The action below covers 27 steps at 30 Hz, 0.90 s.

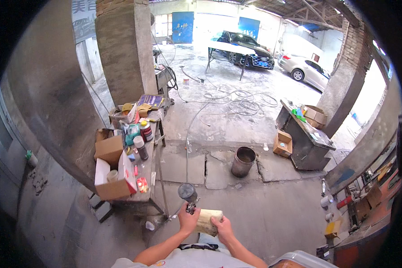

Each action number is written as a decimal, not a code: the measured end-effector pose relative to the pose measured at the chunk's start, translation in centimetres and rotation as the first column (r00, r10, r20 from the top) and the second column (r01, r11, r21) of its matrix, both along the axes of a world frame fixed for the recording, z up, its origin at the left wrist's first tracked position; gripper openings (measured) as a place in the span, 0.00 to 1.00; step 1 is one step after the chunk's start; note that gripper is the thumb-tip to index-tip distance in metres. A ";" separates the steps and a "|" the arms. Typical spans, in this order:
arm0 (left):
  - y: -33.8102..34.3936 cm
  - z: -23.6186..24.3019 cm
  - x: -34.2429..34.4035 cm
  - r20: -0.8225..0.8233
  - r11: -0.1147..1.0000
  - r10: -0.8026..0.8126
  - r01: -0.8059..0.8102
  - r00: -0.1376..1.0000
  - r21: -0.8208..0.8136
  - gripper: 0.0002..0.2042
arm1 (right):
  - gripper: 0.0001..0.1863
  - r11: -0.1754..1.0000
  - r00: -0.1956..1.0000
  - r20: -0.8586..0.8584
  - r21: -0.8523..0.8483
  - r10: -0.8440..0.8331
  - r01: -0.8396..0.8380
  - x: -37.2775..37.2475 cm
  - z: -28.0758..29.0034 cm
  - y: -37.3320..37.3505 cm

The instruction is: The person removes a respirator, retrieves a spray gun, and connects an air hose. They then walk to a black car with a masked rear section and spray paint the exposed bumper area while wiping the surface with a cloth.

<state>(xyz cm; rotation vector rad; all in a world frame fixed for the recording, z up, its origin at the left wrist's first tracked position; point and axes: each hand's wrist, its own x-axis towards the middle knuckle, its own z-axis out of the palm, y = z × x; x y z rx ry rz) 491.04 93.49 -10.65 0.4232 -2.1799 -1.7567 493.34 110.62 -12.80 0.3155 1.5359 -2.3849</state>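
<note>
In front of my body, my left hand point(190, 220) is closed around a spray gun with a dark round cup point(187, 192) on top. My right hand point(224, 227) grips the right end of a pale yellow block-like piece point(208, 219), thumb on its upper face. It could be a folded cloth or a sponge; I cannot tell which. Its left end meets my left hand. Part of the gun's body is hidden by my fingers.
A cluttered workbench point(144, 196) stands to the left with an open cardboard box point(116, 190) and spray cans point(140, 147). Ahead are a rusty metal bin point(243, 161) and a coiled hose point(245, 99) on the floor. A dark bench point(301, 138) stands right; two cars point(248, 49) are parked farther back.
</note>
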 end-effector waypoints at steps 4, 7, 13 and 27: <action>-0.5 1.0 -10.9 0.057 0.997 0.066 -0.068 0.996 0.042 0.15 | 0.16 0.978 0.991 0.126 0.194 0.049 -0.073 -13.5 1.2 -0.5; -1.8 2.9 -18.1 0.037 0.987 0.155 -0.156 0.987 0.033 0.14 | 0.13 0.964 0.973 -0.023 0.140 0.231 -0.226 -23.2 3.1 -0.6; -3.9 2.8 -29.0 -0.009 0.956 0.293 -0.293 0.956 -0.019 0.14 | 0.12 0.851 0.885 -0.015 0.283 0.465 -0.442 -38.5 5.0 -2.9; -8.0 -0.3 -71.1 -0.065 0.978 0.162 -0.152 0.985 0.142 0.20 | 0.15 0.915 0.980 0.147 0.361 0.136 -0.181 -74.9 5.2 -2.4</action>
